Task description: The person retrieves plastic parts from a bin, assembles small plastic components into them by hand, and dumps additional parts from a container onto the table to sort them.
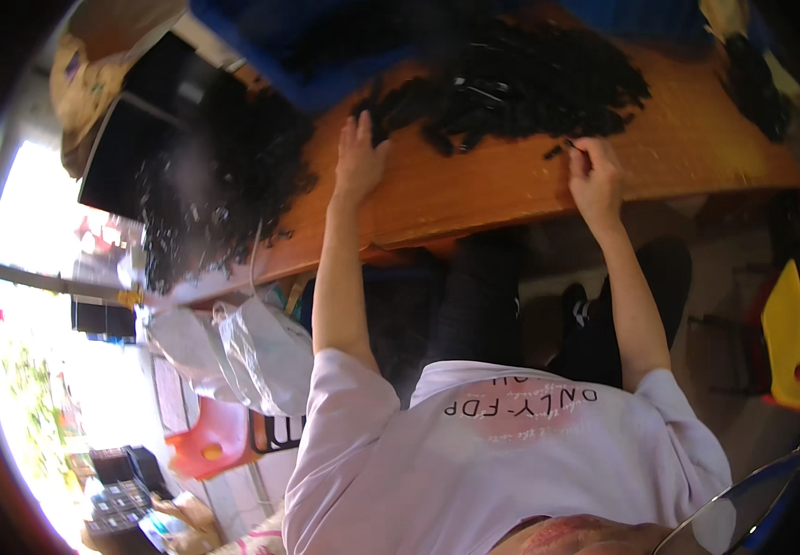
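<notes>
My left hand (359, 159) lies on the brown wooden table (460, 190) with its fingers stretched out. Its fingertips reach the left end of a large heap of small black pieces (520, 88); whether they touch any is hard to make out. Thumb and fingers of my right hand (596, 173) are closed in a pinch at the heap's near right edge. A small black piece (567, 144) shows at those fingertips, too small to name. One more short black piece lies beside it on the wood.
Left of my left hand, another broad pile of black pieces (224, 176) spreads out. Behind it stands a blue bin (312, 88). More dark pieces (756, 92) lie at the far right. Plastic bags (252, 356) hang below the table's left end; a yellow chair (799, 338) stands right.
</notes>
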{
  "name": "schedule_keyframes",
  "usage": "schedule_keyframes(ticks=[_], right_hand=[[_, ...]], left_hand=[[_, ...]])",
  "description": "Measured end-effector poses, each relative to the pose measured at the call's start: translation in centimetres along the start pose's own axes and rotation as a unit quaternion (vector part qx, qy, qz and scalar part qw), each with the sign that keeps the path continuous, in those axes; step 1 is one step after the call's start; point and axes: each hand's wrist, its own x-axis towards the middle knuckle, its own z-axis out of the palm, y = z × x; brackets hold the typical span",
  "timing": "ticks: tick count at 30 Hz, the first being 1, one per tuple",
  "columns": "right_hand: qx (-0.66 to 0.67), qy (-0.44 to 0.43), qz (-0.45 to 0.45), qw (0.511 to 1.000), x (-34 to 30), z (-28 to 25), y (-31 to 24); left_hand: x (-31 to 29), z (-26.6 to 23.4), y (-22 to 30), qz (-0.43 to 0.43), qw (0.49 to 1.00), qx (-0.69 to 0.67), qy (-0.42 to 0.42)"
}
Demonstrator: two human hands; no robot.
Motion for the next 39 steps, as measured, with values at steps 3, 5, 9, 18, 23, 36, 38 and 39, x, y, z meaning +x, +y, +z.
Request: schedule_keyframes(ticks=[3,5,9,18,23,36,38,39], right_hand=[[0.011,0.036,-0.039,0.999,0.2,-0.5,-0.5],[0.019,0.035,-0.031,0.999,-0.4,-1.0,-0.5],[0.055,0.047,-0.085,0.994,-1.5,-1.4,-1.1],[0.043,0.057,-0.244,0.967,-2.7,-0.8,-3.2],[0.081,0.035,-0.215,0.973,-3.1,-0.4,-4.5],[0.278,-0.035,-0.055,0.958,-3.6,-1.7,-11.1],[0.286,-0.042,-0.051,0.956,-3.6,-1.8,-11.4],[0.285,-0.044,-0.050,0.956,-3.6,-1.9,-11.5]], left_hand=[[-1.7,0.7,2.7,-0.005,1.000,-0.015,-0.009],[-3.4,0.9,5.2,0.010,0.999,-0.018,-0.030],[-6.1,0.0,9.4,0.040,0.996,-0.061,0.050],[-9.5,0.9,9.8,0.034,0.975,0.115,0.188],[-10.1,0.8,9.7,0.088,0.971,0.111,0.194],[-14.8,1.2,16.1,-0.209,0.419,-0.881,-0.062],[-15.0,0.9,16.7,-0.197,0.386,-0.900,-0.047],[-15.1,0.9,16.6,-0.199,0.384,-0.901,-0.047]])
